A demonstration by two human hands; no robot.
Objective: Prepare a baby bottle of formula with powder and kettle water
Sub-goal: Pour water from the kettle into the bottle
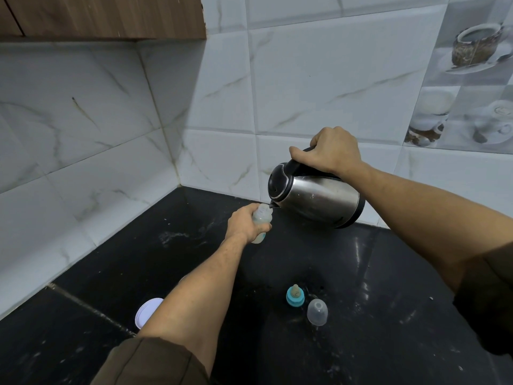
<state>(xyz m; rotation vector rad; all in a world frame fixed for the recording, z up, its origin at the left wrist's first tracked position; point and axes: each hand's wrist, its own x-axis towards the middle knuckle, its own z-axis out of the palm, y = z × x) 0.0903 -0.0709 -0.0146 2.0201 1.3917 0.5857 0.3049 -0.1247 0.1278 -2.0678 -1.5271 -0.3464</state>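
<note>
Kettle tipped over bottle
Right hand grips its handle, left hand grips the bottle; teat, cap, lid lie nearby. No readable writing.

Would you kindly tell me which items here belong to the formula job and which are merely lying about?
In use: steel kettle with black lid; small clear plastic baby bottle; teal screw ring with teat; clear domed plastic cap.
Lying about: round white lid, purpose unclear.

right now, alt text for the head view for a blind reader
A right hand tips a steel kettle, spout at the mouth of a baby bottle held by the left hand over a black counter. A blue teat ring, clear cap and white lid lie nearby.
</note>
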